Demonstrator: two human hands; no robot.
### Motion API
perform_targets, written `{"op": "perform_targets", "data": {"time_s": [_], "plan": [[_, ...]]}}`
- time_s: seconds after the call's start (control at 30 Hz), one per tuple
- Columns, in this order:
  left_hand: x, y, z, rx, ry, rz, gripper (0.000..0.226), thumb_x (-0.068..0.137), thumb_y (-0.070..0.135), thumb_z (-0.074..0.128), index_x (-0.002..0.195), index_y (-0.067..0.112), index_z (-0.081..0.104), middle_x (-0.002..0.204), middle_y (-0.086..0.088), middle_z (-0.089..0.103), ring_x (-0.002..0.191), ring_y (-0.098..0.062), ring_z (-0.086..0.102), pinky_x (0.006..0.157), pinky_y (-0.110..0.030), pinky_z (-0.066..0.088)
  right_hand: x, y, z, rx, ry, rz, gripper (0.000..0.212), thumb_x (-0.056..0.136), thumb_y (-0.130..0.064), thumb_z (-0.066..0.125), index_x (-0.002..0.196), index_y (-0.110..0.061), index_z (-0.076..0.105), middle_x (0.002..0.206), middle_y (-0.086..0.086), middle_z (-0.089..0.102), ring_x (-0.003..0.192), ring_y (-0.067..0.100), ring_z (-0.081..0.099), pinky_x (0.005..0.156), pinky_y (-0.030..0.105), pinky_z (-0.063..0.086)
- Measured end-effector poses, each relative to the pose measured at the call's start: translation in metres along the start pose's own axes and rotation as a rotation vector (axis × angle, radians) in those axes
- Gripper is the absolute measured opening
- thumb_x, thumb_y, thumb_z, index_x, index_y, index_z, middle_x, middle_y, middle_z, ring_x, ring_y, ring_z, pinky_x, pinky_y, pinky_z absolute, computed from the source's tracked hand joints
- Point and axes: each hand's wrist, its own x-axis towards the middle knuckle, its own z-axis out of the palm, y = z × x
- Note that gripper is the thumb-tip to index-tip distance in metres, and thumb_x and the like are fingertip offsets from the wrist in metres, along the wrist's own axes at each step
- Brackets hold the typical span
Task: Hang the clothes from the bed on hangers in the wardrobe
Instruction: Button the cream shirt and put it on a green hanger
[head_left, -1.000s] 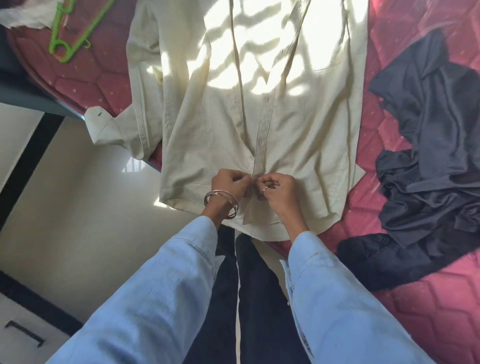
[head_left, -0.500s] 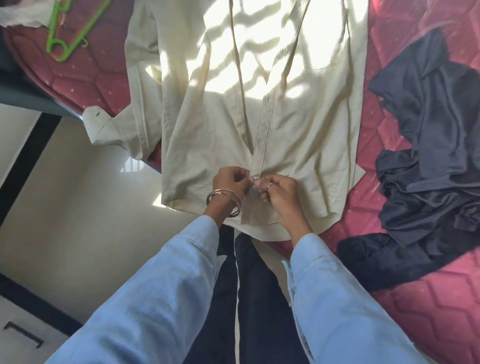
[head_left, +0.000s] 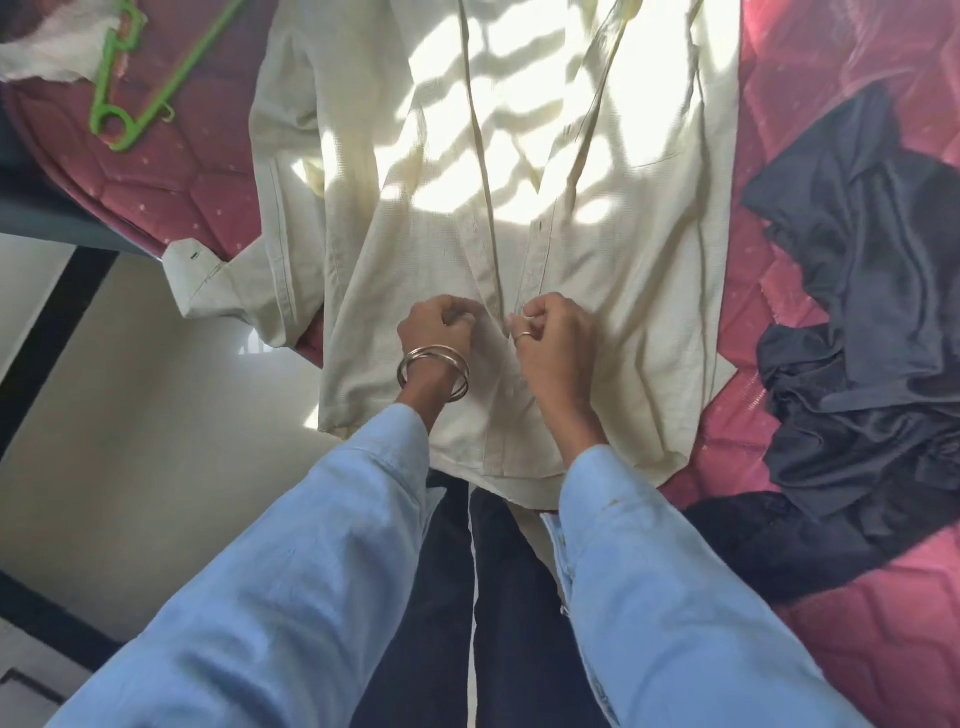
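While the cream button-up shirt (head_left: 519, 218) lies flat on the red quilted bed (head_left: 810, 639), hem nearest and long axis running away from the person, each side of its front placket is pinched: the left hand (head_left: 435, 328) holds one edge, the right hand (head_left: 557, 332) the other, slightly apart. Probably a button is being worked. The green hanger (head_left: 136, 88) lies far left, nearer the left hand; dark garments (head_left: 862, 332) are heaped right.

Harsh striped sunlight, wide-angle edge distortion
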Motion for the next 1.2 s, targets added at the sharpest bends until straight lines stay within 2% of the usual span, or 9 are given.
{"op": "perform_targets", "data": {"time_s": [0.1,0.23,0.33,0.43,0.5,0.63,0.8,0.93,1.2], "plan": [[0.008,0.010,0.006,0.039,-0.048,0.059,0.028,0.075,0.009,0.063,0.070,0.035,0.071,0.068,0.001,0.069,0.075,-0.022,0.069,0.076,-0.038,0.058,0.007,-0.002,0.015,-0.306,-0.017,0.048,0.028,0.083,-0.033,0.068,0.099,-0.010,0.062,0.102,0.010,0.063,0.101,0.029,0.056,0.085,0.041,0.045],[0.008,0.022,0.017,0.156,-0.151,0.169,0.017,0.078,0.014,0.068,0.089,0.024,0.077,0.089,-0.001,0.071,0.080,-0.018,0.067,0.082,-0.035,0.056,0.005,0.002,0.023,-0.497,0.090,0.032,0.020,0.081,-0.020,0.069,0.090,-0.003,0.064,0.091,0.018,0.066,0.092,0.036,0.060,0.084,0.042,0.044],[0.007,0.025,0.019,0.315,-0.195,0.242,0.022,0.078,0.021,0.063,0.096,0.022,0.077,0.104,-0.004,0.068,0.090,-0.022,0.064,0.084,-0.033,0.052,0.004,0.010,0.016,-0.194,0.058,0.129,0.008,0.080,-0.008,0.060,0.084,-0.003,0.065,0.084,0.016,0.066,0.085,0.034,0.059,0.078,0.040,0.046],[0.007,0.024,0.021,0.361,-0.165,0.307,0.034,0.082,0.001,0.056,0.099,0.022,0.076,0.104,-0.004,0.066,0.091,-0.021,0.062,0.081,-0.029,0.049,0.007,0.019,0.000,0.186,0.098,0.326,0.007,0.083,-0.012,0.064,0.080,-0.006,0.067,0.074,0.006,0.067,0.071,0.024,0.061,0.071,0.037,0.051],[0.005,0.021,0.026,0.396,-0.109,0.341,0.029,0.084,0.003,0.058,0.098,0.021,0.076,0.100,-0.004,0.065,0.087,-0.022,0.062,0.076,-0.029,0.048,0.005,0.020,-0.009,0.258,0.100,0.324,0.010,0.084,-0.015,0.069,0.084,-0.006,0.070,0.071,-0.001,0.066,0.064,0.011,0.059,0.069,0.025,0.050],[0.003,0.023,0.037,0.440,-0.047,0.314,0.015,0.086,0.014,0.062,0.094,0.017,0.074,0.098,-0.006,0.062,0.085,-0.027,0.061,0.075,-0.034,0.049,0.002,0.016,-0.013,0.295,0.098,0.273,0.005,0.083,-0.011,0.071,0.088,-0.009,0.070,0.070,-0.009,0.061,0.061,-0.003,0.055,0.062,0.012,0.044],[0.012,0.031,0.036,0.443,-0.121,0.236,0.015,0.086,0.016,0.061,0.095,0.016,0.073,0.097,-0.008,0.069,0.090,-0.028,0.064,0.082,-0.038,0.053,0.010,0.009,0.000,0.223,0.014,0.195,0.010,0.083,-0.012,0.066,0.091,-0.012,0.073,0.077,-0.002,0.069,0.070,0.012,0.061,0.071,0.025,0.052],[0.017,0.029,0.030,0.309,-0.183,0.158,0.012,0.086,0.012,0.063,0.091,0.009,0.073,0.088,-0.011,0.073,0.081,-0.026,0.069,0.080,-0.038,0.057,0.011,0.005,0.006,0.160,-0.018,0.112,0.011,0.083,-0.014,0.064,0.087,-0.012,0.074,0.080,0.003,0.072,0.077,0.022,0.065,0.075,0.041,0.053],[0.019,0.024,0.025,0.128,-0.245,0.093,0.020,0.081,0.010,0.070,0.068,0.026,0.067,0.079,-0.006,0.073,0.078,-0.025,0.071,0.079,-0.042,0.058,0.013,0.015,-0.003,0.237,-0.104,0.130,0.021,0.087,-0.010,0.065,0.106,-0.009,0.073,0.098,0.003,0.073,0.090,0.014,0.066,0.079,0.014,0.049]]}}
